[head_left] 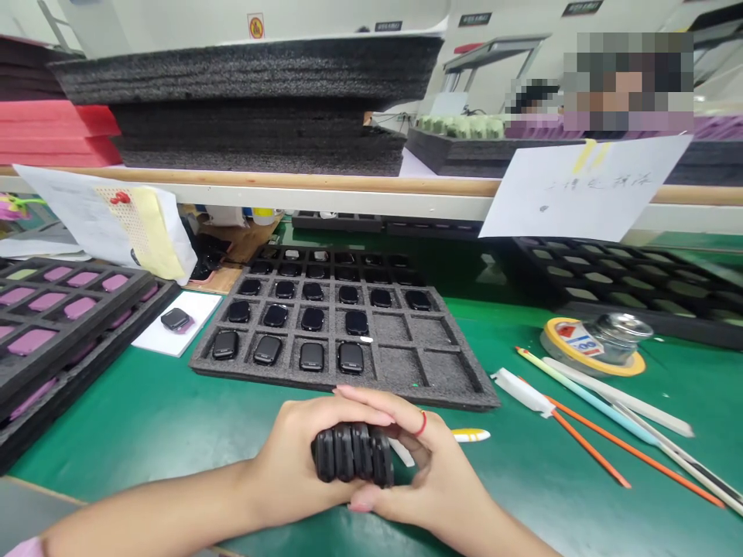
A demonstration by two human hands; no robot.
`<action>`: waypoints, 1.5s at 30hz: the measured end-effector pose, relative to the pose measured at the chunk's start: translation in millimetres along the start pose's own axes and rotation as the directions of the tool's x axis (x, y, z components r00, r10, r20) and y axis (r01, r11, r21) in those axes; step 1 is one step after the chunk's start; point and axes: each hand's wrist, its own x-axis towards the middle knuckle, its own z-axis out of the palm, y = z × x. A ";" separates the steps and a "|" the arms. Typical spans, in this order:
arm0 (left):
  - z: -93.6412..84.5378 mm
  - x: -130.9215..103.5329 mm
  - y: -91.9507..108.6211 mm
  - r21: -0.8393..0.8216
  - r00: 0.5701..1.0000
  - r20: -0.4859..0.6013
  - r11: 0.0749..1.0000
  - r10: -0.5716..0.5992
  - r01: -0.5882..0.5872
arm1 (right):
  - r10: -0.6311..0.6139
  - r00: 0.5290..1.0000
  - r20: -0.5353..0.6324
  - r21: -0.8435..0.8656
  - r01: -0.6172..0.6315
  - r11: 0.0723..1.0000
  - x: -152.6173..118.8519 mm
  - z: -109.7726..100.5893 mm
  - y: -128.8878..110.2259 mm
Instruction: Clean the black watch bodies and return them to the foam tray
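Between both hands, just above the green table, sits a row of several black smartwatch bodies [352,452], standing on edge and pressed side by side. My left hand [293,449] is wrapped round the row from the left. From the right, my right hand [429,460] closes on the same row, its thumb below and its fingers over the top. A red string band circles one right finger. Beyond the hands lies a black foam tray [342,383] with square pockets. Many pockets hold a watch body [350,357]; several at the tray's right front hold none.
Foam trays with purple pieces [38,340] stand at the left, near a single watch [176,319] on white paper. To the right lie a tape roll [592,356], a metal-topped bottle [625,329], and several sticks and brushes [586,394]. A shelf [348,193] bearing foam stacks crosses the back.
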 end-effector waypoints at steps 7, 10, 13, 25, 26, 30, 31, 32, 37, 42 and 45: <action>-3.0 -1.1 -1.7 0.026 0.993 0.020 0.993 0.113 -0.113 | -0.046 0.998 -0.042 -0.076 0.042 0.996 -1.6 2.2 3.3; -2.8 -2.1 -2.1 0.018 0.994 0.033 0.994 0.106 -0.107 | -0.059 0.997 -0.056 -0.107 0.053 0.993 -2.3 3.3 3.5; -1.7 -4.6 -6.0 -0.050 0.997 0.034 0.996 0.075 -0.073 | -0.059 0.995 -0.077 -0.097 0.051 0.994 -3.8 4.8 3.9; -2.7 -1.5 -7.1 -0.083 0.997 0.069 0.996 0.038 -0.032 | -0.149 0.984 -0.099 -0.175 0.130 0.976 -2.8 6.8 8.8; -2.8 -1.2 -6.8 -0.082 0.997 0.071 0.996 0.030 -0.025 | -0.157 0.983 -0.095 -0.191 0.137 0.972 -2.6 6.4 8.6; -3.4 -1.2 -7.8 -0.056 0.997 0.070 0.998 0.016 -0.012 | -0.190 0.980 -0.059 -0.255 0.169 0.952 -0.5 4.0 3.6; -3.6 -1.3 -8.5 -0.049 0.998 0.065 0.999 0.016 -0.012 | -0.207 0.977 -0.049 -0.287 0.184 0.940 0.3 3.3 1.7; -3.8 -1.5 -9.3 -0.044 0.998 0.058 0.999 0.016 -0.014 | -0.231 0.972 -0.041 -0.321 0.206 0.925 1.0 2.7 -0.2; -4.4 -1.6 -12.6 0.021 0.999 0.040 1.000 0.022 -0.023 | -0.294 0.955 0.026 -0.416 0.278 0.866 4.4 1.0 -7.6; -6.4 -1.2 -15.0 0.044 0.993 0.081 0.995 0.087 -0.091 | -0.325 0.941 0.095 -0.473 0.330 0.817 6.8 -1.5 -14.3; -8.4 -1.8 -14.0 0.034 0.985 0.100 0.989 0.138 -0.142 | -0.350 0.930 0.110 -0.497 0.356 0.791 6.6 0.1 -16.3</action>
